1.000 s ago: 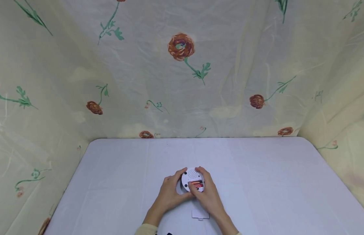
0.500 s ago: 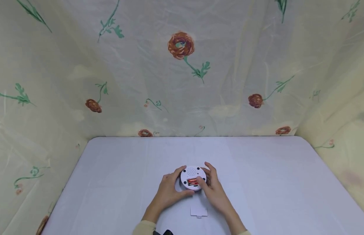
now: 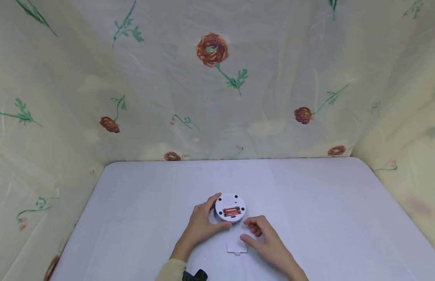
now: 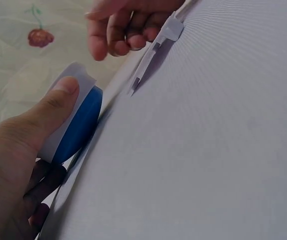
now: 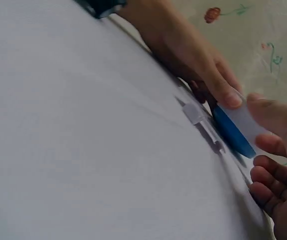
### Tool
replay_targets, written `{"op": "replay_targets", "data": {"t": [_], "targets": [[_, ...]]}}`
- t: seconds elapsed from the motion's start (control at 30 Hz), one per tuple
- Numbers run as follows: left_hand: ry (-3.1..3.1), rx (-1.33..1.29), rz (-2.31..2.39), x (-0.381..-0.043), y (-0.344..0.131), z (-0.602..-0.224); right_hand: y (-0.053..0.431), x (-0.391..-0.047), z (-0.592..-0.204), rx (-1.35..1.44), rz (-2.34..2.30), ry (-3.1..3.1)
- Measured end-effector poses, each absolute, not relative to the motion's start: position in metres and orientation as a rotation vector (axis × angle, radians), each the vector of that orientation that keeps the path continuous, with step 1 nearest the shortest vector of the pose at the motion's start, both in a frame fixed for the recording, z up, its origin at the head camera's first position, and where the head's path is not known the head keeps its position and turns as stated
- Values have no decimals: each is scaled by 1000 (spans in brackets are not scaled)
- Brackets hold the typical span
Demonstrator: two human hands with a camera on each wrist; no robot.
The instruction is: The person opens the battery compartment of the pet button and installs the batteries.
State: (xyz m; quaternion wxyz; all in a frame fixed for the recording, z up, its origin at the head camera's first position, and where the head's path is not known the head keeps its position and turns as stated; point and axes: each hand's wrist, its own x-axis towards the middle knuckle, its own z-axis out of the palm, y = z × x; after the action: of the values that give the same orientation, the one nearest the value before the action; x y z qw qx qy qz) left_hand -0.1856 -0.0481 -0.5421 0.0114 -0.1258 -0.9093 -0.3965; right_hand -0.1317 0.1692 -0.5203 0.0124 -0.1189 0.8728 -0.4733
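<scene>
A round white device point(image 3: 228, 200) with speaker holes and small dark feet lies face down on the table. Its battery bay is uncovered, and red batteries point(image 3: 232, 211) sit in it. From the side, the left wrist view shows a blue lower part point(image 4: 81, 122) under the white shell. My left hand point(image 3: 200, 226) grips the device by its left side, thumb at the near rim and fingers at the far rim. Off the device, to its near right, hovers my right hand point(image 3: 268, 242), fingers loosely bent and holding nothing. Just left of its thumb lies the white battery cover point(image 3: 236, 247).
A white cloth covers the table point(image 3: 150, 195). Flower-printed curtain point(image 3: 259, 117) hangs behind it and along both sides. A dark wrist strap point(image 3: 195, 275) shows at my left sleeve.
My right hand has let go of the device and drawn back toward the battery cover, uncovering the batteries. The left hand has kept its grip on the device.
</scene>
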Motion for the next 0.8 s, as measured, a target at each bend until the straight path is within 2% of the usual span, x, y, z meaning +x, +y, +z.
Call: {"op": "replay_targets", "data": {"t": [0.1, 0.27, 0.8], "targets": [[-2847, -382, -1239, -187, -47, -542, 170, -123, -523, -554, -1289, 2848], [-2864, -391, -1197, -189, -45, -543, 167, -115, -527, -630, -1070, 2965], [-2884, -362, -1148, -194, -40, -541, 162, -113, -528, -879, -1003, 3077]]}}
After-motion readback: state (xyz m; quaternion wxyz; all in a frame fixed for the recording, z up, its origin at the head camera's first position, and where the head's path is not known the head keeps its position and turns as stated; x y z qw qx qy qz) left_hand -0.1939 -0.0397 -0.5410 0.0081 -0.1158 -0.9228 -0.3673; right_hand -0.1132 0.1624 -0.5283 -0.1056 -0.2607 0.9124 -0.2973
